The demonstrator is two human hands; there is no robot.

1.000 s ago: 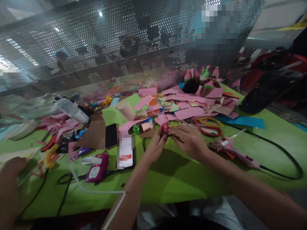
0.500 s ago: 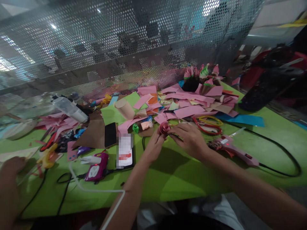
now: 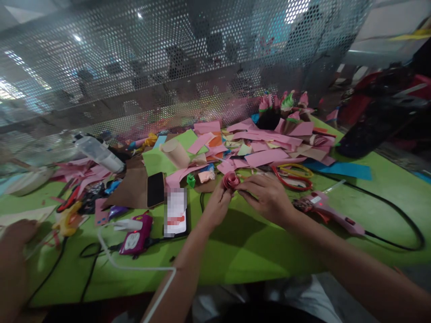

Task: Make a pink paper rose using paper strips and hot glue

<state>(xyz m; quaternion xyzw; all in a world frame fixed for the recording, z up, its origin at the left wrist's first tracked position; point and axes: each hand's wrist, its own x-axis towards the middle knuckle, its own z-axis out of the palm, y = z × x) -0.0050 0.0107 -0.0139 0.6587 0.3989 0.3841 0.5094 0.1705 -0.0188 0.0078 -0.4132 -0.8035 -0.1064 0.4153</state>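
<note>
The left hand [image 3: 218,202] grips a pink paper rose [image 3: 231,180], fingers closed round its base, the coiled face turned up. The rose is off the table [image 3: 256,255], near the middle of the view, between the 2 hands. The right hand [image 3: 267,196] has its fingertips at the rose's right edge — whether they pinch the paper or only touch it, I cannot tell.

Just beyond the rose lies a heap of pink strips [image 3: 266,157], mixed with orange, green and pale scraps. A beige tube [image 3: 175,153] leans on green paper [image 3: 153,160] to the left. Nearer, 2 phones lie side by side: a dark phone [image 3: 156,190] and a lit phone [image 3: 177,215]. Left of them are a purple device [image 3: 136,235] with cables, a brown sheet [image 3: 129,186] and a clear bottle [image 3: 100,154] lying tilted.

Right of the right hand, a pink glue gun [image 3: 336,213] lies on the table, its black cord [image 3: 419,231] curving round. Near it are a red loop [image 3: 298,185], a yellow loop [image 3: 299,169] and a blue strip [image 3: 343,170]. Pink and green swirls [image 3: 288,102] stand at the back, before a mesh screen [image 3: 141,80]. At far left, another person's hand [image 3: 20,233] is near a yellow tool [image 3: 69,220] — blurred.
</note>
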